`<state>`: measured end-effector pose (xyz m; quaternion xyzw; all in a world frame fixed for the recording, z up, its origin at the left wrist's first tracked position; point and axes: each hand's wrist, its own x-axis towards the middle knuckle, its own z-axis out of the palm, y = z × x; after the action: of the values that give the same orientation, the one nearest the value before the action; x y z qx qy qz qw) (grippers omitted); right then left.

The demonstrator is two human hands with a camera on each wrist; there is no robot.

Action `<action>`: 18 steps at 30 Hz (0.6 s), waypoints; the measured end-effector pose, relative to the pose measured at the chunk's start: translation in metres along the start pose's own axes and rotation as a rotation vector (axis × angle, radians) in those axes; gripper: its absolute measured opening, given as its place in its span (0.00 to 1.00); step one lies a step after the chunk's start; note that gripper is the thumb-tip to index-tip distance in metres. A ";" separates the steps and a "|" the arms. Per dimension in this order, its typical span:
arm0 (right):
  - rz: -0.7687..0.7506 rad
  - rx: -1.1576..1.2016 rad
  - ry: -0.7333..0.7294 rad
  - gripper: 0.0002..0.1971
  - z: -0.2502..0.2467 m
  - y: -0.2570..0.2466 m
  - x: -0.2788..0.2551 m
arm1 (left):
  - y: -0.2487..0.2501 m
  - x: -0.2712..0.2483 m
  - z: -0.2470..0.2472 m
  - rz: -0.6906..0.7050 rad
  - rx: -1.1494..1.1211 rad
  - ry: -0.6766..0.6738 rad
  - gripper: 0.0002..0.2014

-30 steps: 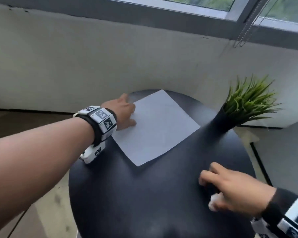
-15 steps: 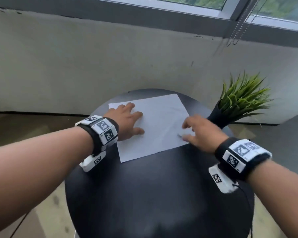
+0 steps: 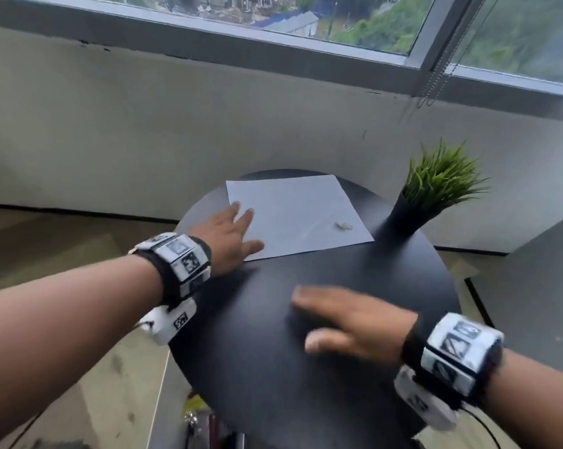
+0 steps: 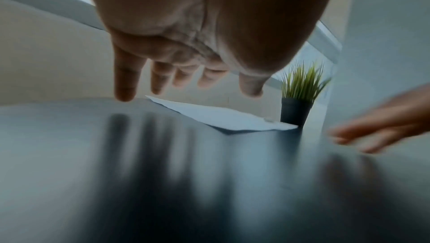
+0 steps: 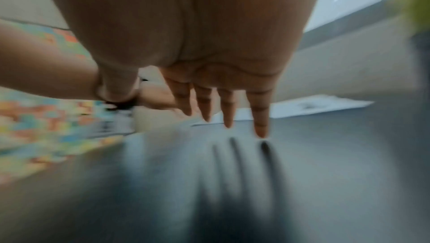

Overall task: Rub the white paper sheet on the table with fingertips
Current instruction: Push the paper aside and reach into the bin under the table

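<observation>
Currently left hand [image 3: 223, 234] flat, fingers spread at white paper sheet [image 3: 294, 213] edge; right hand [image 3: 354, 322] blurred, fingers apparently straight, over table [image 3: 306, 400]

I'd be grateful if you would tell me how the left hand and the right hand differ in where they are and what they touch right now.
The left hand lies at the white paper sheet's left edge, fingers overlapping it; the right hand is over the bare black table, clear of the sheet. The left hand looks sharp, the right hand motion-blurred. Both have straight, spread fingers and hold nothing.
</observation>
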<state>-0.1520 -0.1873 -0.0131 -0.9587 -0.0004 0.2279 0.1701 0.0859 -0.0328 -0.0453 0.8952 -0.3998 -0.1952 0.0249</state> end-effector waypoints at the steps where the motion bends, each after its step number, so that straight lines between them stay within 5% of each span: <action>1: 0.156 -0.024 0.102 0.54 -0.003 0.012 0.006 | -0.004 -0.013 0.003 -0.059 -0.058 0.004 0.43; 3: 0.342 -0.132 0.071 0.52 0.010 0.017 0.015 | -0.011 -0.043 0.013 -0.170 -0.099 -0.019 0.50; 5: 0.172 -0.221 -0.040 0.47 0.034 -0.011 0.012 | -0.011 -0.075 0.027 -0.146 -0.039 -0.075 0.54; 8: -0.166 -0.088 -0.036 0.32 0.025 -0.033 0.007 | 0.011 -0.128 0.052 0.215 0.062 -0.207 0.56; 9: -0.171 0.021 0.051 0.26 0.015 -0.025 0.015 | 0.018 -0.140 0.054 0.367 0.059 -0.246 0.51; 11: 0.052 0.109 0.247 0.22 -0.003 0.003 0.038 | 0.020 -0.145 0.055 0.554 0.002 -0.211 0.41; 14: 0.294 -0.080 0.190 0.32 0.007 0.004 0.057 | 0.004 -0.117 0.054 0.335 -0.006 -0.037 0.58; 16: 0.105 -0.191 0.038 0.37 0.029 -0.030 0.042 | -0.001 -0.104 0.052 0.210 0.099 -0.059 0.66; 18: -0.140 -0.112 -0.033 0.31 0.031 -0.048 0.017 | 0.005 -0.107 0.052 0.288 0.173 -0.135 0.62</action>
<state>-0.1462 -0.1308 -0.0306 -0.9605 -0.0828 0.2308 0.1318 -0.0010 0.0472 -0.0574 0.8124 -0.5400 -0.2140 -0.0514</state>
